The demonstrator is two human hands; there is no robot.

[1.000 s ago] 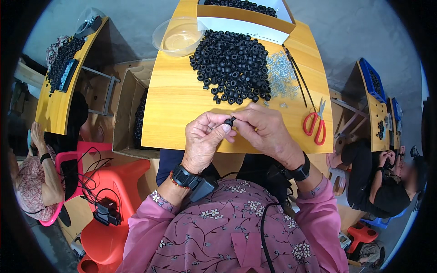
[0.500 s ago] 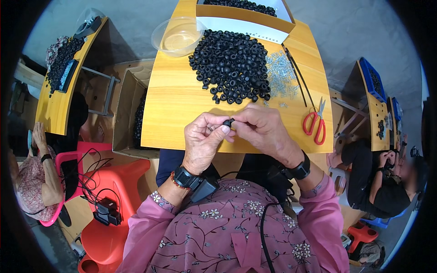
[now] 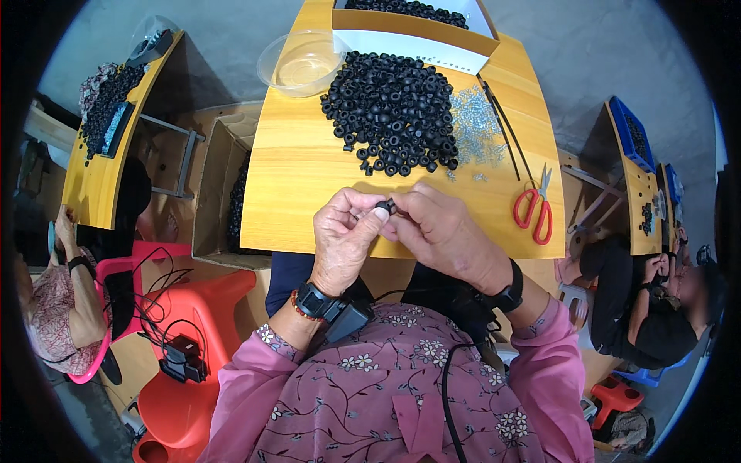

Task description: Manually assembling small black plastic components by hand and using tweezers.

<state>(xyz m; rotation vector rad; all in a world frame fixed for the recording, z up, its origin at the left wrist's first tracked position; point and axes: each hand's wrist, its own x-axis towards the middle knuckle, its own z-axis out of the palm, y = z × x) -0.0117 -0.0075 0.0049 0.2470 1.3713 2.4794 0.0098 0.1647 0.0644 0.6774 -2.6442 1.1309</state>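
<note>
Pinched between the fingertips of the left hand and right hand, a small black rubber ring is held just above the near edge of the smooth wooden desk. Matte ring-shaped pieces are heaped in a pile beyond; red-handled scissors lie right.

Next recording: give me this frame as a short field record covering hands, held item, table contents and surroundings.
left hand: pinching a small black ring at the fingertips
right hand: meets the left at the same ring
table: yellow wood
pile of black rings: centre of table, beyond the hands
small clear parts: right of the pile
red scissors: right side, untouched
clear bowl: far left corner
surroundings: other people seated at side tables
</note>
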